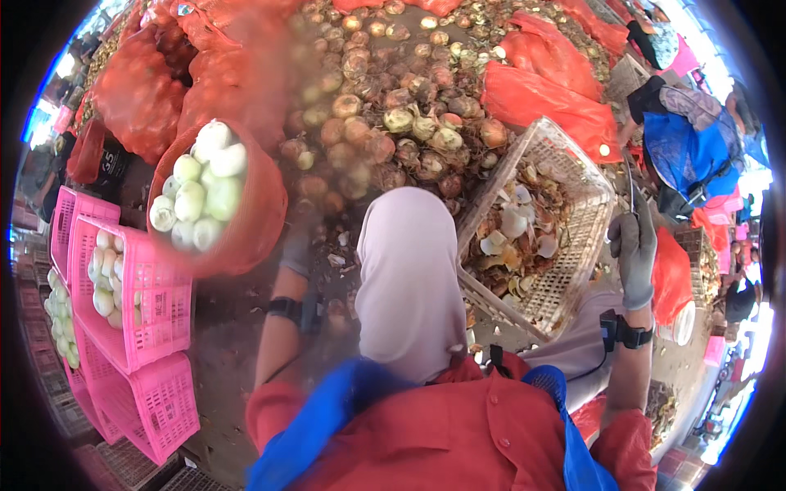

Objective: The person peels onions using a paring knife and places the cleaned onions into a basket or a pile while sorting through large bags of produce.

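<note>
My right hand (634,258), in a grey glove, is raised beside a worn white crate (536,131). Its fingers are closed around a thin, dark, blade-like tool (630,184), which points away from me. Onion skins (516,233) lie in the crate. My left hand (296,248), also gloved, is blurred and partly hidden beside a red round basket (260,233); its fingers do not show clearly. Peeled pale onions (201,192) fill that basket. Ahead of me spreads a heap of unpeeled onions (401,106).
Pink crates (160,311) stand stacked on the left, some holding peeled onions. Full red mesh sacks (139,102) rest at the far left. More red netting (544,98) lies at the far right, near a person in blue (692,155). Skin scraps litter the floor.
</note>
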{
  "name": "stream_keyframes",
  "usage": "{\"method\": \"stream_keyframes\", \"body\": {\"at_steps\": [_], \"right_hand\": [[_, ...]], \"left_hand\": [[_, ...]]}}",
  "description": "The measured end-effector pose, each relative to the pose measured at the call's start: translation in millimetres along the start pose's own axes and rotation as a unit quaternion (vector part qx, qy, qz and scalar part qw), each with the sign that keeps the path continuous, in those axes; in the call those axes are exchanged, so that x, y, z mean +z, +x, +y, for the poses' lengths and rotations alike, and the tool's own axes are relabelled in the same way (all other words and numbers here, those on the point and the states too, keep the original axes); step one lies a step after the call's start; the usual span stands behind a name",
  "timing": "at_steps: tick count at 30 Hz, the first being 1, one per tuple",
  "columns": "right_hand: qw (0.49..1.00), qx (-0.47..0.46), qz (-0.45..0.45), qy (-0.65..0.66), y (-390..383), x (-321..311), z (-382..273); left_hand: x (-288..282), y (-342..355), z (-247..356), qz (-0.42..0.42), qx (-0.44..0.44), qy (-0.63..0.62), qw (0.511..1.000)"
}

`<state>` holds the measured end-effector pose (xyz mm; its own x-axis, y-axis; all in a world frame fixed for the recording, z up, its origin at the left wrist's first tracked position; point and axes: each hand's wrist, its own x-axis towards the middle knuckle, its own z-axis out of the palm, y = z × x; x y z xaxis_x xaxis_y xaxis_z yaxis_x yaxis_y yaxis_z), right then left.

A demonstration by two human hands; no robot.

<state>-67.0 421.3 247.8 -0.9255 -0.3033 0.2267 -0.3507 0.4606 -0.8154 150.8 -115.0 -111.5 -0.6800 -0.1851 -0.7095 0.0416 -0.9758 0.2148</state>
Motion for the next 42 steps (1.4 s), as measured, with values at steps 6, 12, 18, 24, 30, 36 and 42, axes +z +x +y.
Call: {"method": "stream_keyframes", "body": {"at_steps": [6, 12, 18, 24, 30, 36, 42], "right_hand": [[0.994, 0.099, -0.035, -0.040, 44, -10, 64], [0.992, 0.118, -0.031, 0.033, 62, 20, 74], [0.992, 0.114, -0.037, 0.042, 61, 30, 70], [0.989, 0.130, -0.043, 0.047, 52, 19, 55], [0.986, 0.049, -0.041, 0.155, 44, 0, 12], [0.941, 0.024, -0.105, 0.321, 40, -22, -74], [0.977, -0.191, 0.038, 0.087, 44, -26, -60]], "left_hand": [[-122, 53, -29, 0.183, 0.136, 0.398, 0.889], [-106, 71, -8, 0.134, 0.194, 0.462, 0.855], [-74, 68, -33, 0.093, 0.022, 0.274, 0.957], [98, 23, -69, -0.122, -0.017, 0.174, 0.977], [344, -93, -89, -0.293, 0.261, 0.453, 0.800], [452, -193, -161, -0.480, -0.043, 0.245, 0.841], [466, -205, -231, -0.472, -0.098, 0.288, 0.827]]}}
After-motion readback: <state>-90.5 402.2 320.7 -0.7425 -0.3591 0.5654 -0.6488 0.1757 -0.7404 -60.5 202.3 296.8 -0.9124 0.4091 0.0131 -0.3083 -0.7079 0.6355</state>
